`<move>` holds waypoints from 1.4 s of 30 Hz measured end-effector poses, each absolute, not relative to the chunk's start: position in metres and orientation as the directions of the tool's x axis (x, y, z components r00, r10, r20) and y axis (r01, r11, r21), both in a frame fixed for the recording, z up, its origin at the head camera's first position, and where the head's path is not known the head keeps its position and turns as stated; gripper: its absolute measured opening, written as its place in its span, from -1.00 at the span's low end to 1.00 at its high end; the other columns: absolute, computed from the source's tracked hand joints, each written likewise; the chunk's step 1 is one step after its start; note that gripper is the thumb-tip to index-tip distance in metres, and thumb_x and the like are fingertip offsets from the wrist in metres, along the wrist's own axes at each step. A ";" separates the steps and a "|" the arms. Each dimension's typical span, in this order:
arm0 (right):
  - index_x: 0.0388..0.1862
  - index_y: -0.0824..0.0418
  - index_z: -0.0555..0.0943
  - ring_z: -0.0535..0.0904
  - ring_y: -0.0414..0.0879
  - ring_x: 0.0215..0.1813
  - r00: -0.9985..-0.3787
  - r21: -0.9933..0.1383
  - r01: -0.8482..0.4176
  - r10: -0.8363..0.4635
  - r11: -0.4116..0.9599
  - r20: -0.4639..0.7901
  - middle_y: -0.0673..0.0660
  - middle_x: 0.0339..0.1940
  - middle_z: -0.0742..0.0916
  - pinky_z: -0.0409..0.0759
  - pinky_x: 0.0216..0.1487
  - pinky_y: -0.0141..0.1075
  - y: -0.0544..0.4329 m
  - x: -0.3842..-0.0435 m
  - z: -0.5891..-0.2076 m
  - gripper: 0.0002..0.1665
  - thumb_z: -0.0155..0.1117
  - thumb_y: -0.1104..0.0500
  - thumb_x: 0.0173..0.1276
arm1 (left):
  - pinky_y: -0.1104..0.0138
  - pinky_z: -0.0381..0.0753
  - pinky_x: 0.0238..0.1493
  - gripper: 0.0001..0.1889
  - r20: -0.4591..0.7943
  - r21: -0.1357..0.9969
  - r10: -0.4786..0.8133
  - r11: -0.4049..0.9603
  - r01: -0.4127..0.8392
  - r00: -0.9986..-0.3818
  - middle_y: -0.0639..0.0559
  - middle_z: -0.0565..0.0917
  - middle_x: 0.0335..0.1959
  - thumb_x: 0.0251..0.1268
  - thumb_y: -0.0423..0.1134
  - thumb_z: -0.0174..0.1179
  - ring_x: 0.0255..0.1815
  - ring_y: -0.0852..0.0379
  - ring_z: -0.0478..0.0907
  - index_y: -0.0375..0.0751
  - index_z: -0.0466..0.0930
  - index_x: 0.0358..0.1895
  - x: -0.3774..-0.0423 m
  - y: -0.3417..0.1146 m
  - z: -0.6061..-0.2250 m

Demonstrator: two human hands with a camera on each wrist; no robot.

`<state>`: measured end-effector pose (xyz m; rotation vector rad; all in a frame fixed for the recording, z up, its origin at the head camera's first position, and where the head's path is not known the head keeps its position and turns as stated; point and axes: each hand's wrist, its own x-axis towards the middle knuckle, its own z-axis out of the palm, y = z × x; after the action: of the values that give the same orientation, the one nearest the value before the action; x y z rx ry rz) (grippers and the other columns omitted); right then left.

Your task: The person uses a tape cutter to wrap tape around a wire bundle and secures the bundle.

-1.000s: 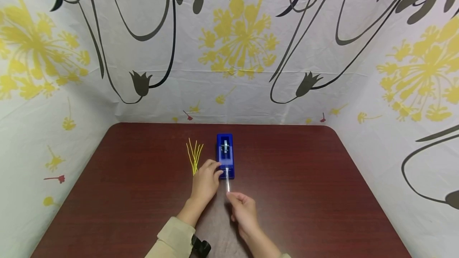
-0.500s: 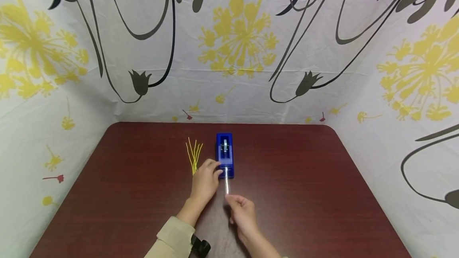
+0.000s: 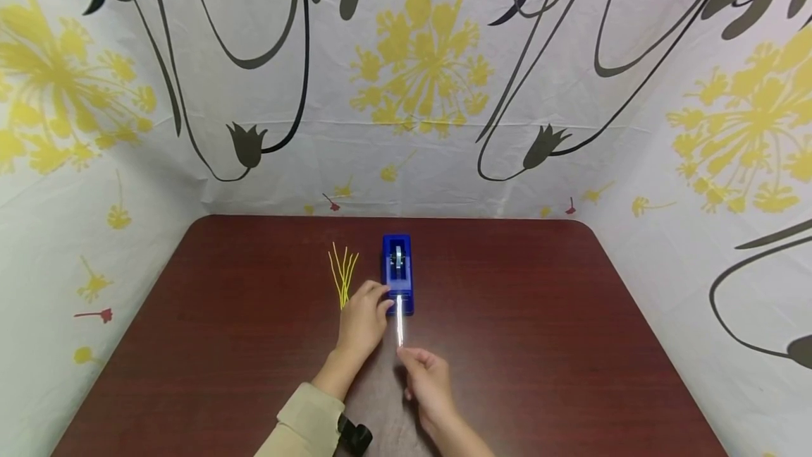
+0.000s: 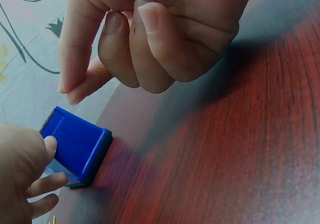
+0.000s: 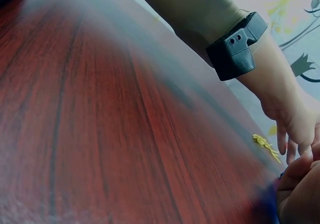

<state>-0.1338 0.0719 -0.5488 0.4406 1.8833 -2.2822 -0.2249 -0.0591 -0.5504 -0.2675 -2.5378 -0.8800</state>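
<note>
A blue tape dispenser (image 3: 397,270) with a roll of clear tape stands lengthwise on the dark red table. My left hand (image 3: 363,323) grips its near left side, thumb and fingers on either side of the casing in the left wrist view, where the dispenser (image 4: 77,144) appears end-on. From its front a clear tape strip (image 3: 400,323) stretches toward me. My right hand (image 3: 428,379) pinches the strip's free end between thumb and forefinger, the other fingers curled in. Just left of the dispenser lie several thin yellow strands (image 3: 343,273), their lower ends hidden behind my left hand.
The wooden table (image 3: 539,337) has rounded far corners. A white patterned cloth (image 3: 406,182) hangs behind it and along both sides. On my left wrist sits a black camera mount (image 3: 354,436).
My right hand has drawn slightly toward me, and the tape strip between it and the dispenser has grown longer. The left hand and the dispenser have stayed in place.
</note>
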 end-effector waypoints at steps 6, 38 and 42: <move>-0.16 0.50 0.65 0.21 -0.34 -0.75 -0.942 -0.926 0.305 0.070 -0.222 -0.327 -0.09 -0.66 0.45 0.30 -0.70 -0.49 0.072 -0.133 -0.548 -0.72 0.31 0.22 0.42 | 0.09 0.66 -0.14 -0.73 0.463 0.542 0.039 0.778 0.318 -0.886 -0.01 0.70 -0.15 0.24 -0.28 0.42 -0.16 -0.02 0.71 -0.24 0.76 -0.01 -0.225 -0.059 -0.550; -0.11 0.55 0.63 0.20 -0.34 -0.74 -0.943 -0.919 0.305 0.059 -0.251 -0.329 -0.14 -0.73 0.39 0.32 -0.67 -0.50 0.076 -0.128 -0.548 -0.70 0.31 0.25 0.41 | 0.09 0.66 -0.13 -0.74 0.454 0.542 0.039 0.781 0.311 -0.890 0.00 0.69 -0.15 0.27 -0.27 0.40 -0.15 -0.01 0.70 -0.23 0.75 -0.01 -0.226 -0.060 -0.552; -0.12 0.52 0.64 0.20 -0.33 -0.74 -0.943 -0.919 0.304 0.055 -0.253 -0.327 -0.13 -0.73 0.39 0.32 -0.67 -0.49 0.076 -0.128 -0.548 -0.72 0.30 0.25 0.42 | 0.09 0.66 -0.14 -0.74 0.459 0.540 0.038 0.782 0.313 -0.887 0.00 0.69 -0.15 0.26 -0.27 0.41 -0.15 -0.01 0.70 -0.23 0.76 -0.01 -0.226 -0.060 -0.553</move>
<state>-0.1275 0.0763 -0.5479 0.4428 1.8128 -2.3252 -0.2261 -0.0597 -0.5528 -0.2651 -2.5442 -0.8763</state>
